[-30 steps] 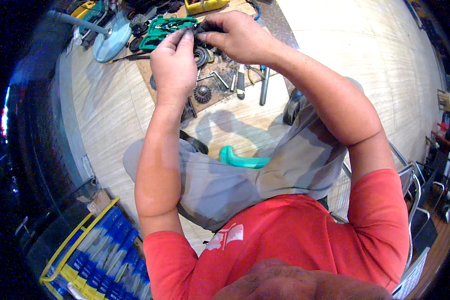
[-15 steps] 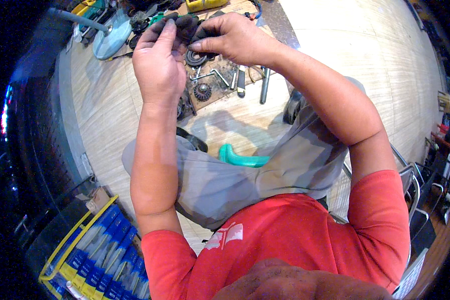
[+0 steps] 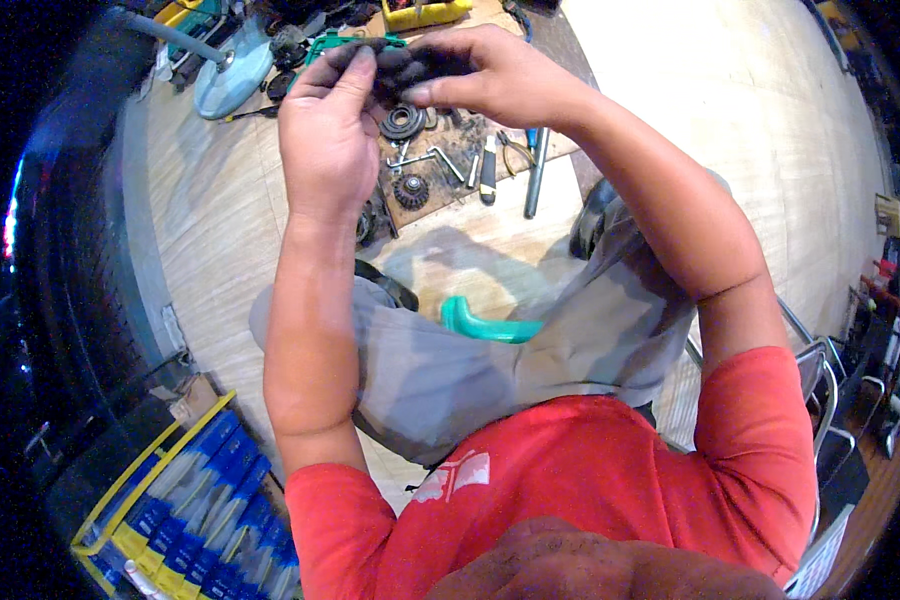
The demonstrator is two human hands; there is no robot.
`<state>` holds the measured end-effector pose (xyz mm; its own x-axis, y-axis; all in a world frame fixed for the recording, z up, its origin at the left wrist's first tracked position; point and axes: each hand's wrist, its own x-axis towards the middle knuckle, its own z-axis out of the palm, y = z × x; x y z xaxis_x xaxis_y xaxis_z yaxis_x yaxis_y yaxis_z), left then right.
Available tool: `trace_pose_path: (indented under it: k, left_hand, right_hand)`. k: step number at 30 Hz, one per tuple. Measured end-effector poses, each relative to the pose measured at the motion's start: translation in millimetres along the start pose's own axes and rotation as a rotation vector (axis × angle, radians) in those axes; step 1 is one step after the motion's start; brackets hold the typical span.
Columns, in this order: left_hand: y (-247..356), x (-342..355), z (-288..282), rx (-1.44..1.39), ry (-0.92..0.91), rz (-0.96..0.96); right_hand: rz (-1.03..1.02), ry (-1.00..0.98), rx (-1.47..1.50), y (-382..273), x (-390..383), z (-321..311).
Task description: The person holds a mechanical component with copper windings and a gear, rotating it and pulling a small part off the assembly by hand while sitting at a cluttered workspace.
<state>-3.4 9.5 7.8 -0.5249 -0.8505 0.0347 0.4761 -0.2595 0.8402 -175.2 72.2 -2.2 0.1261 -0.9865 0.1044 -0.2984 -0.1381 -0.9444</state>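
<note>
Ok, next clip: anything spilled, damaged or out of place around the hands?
Yes, dirt: black smears and crumbs soil the brown flat board, conspicuous beside the pale tiled floor, and the fingers of the bare left hand and bare right hand look blackened. No clear damage shows.

"Where are the hands?"
"Left hand (image 3: 330, 145) and right hand (image 3: 505, 78) are close together, blackened fingers (image 3: 445, 60) bent; anything between is too dark to tell."
"Below them?"
"A stained board (image 3: 443, 205): toothed gear (image 3: 410, 191), dark ring (image 3: 402, 121) beyond it, a utility knife (image 3: 488, 172) and metal tube (image 3: 536, 182) rightward."
</note>
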Motion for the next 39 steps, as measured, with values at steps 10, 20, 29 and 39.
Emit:
trace_pose_path:
  k: [10, 20, 29, 39]
  left_hand:
    - [-3, -16, 15, 0.602, -0.089, -0.002]
    - [-7, -20, 19, 0.649, -0.159, 0.097]
    - [-12, -17, 17, 0.362, -0.066, -0.009]
    - [5, 0, 2, -0.211, 0.063, 0.007]
  right_hand:
    - [0.075, 0.119, 0.292, -20, -5, -1]
    - [0.278, 0.142, 0.810, -20, -13, -4]
    - [0.254, 0.159, 0.800, -20, -11, 12]
    - [0.261, 0.116, 0.333, -17, -7, 27]
